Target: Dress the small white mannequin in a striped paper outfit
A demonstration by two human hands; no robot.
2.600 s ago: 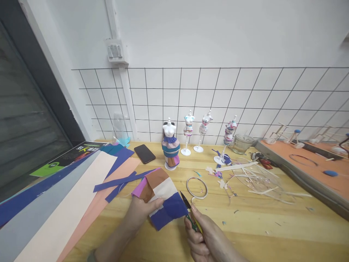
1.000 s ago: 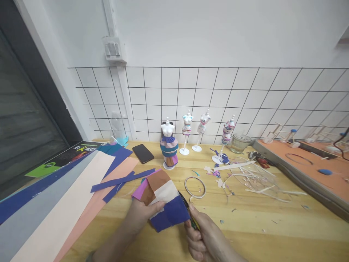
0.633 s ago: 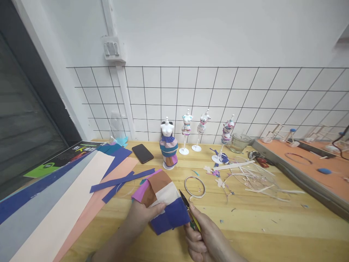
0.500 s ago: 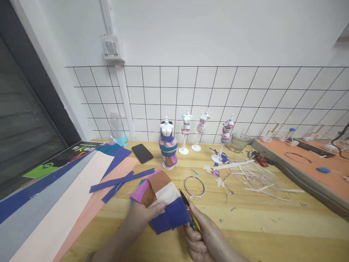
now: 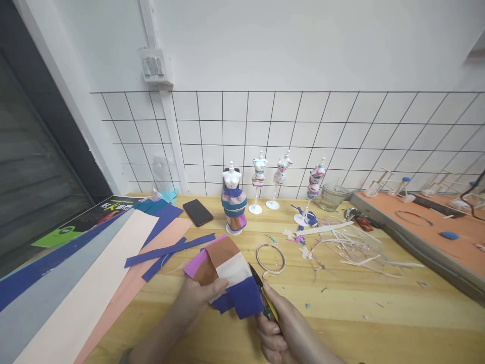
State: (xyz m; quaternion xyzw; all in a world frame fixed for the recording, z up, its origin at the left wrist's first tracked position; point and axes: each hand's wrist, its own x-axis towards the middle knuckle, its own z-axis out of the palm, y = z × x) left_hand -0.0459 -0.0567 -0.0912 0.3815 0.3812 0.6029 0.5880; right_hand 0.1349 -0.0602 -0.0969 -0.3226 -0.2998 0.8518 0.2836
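My left hand (image 5: 200, 298) pinches a folded piece of patchwork fabric (image 5: 231, 267) in brown, white, dark blue and pink, thumb on top. In my right hand (image 5: 280, 323) is a pair of scissors (image 5: 272, 306) with dark blades and a yellow-edged handle; the fingers wrap around it. The blades lie beside the fabric's right edge, close to the blue patch; whether they touch it I cannot tell. Beyond the fabric stands a small white dress form (image 5: 232, 178) wearing a tiered skirt (image 5: 234, 203) of blue, pink and teal bands.
Three more small dress forms (image 5: 259, 174) stand near the wall grid. Fabric strips (image 5: 94, 273) cover the left side, beside a phone (image 5: 197, 212). A metal ring (image 5: 270, 259), a glass jar (image 5: 332, 197) and tangled scraps (image 5: 352, 245) lie rightward. An orange-topped board (image 5: 424, 217) borders the right.
The fabric has shifted slightly in my left hand, and its lower blue layers now hang apart, with a gap between them. My right hand and the scissors have barely moved.
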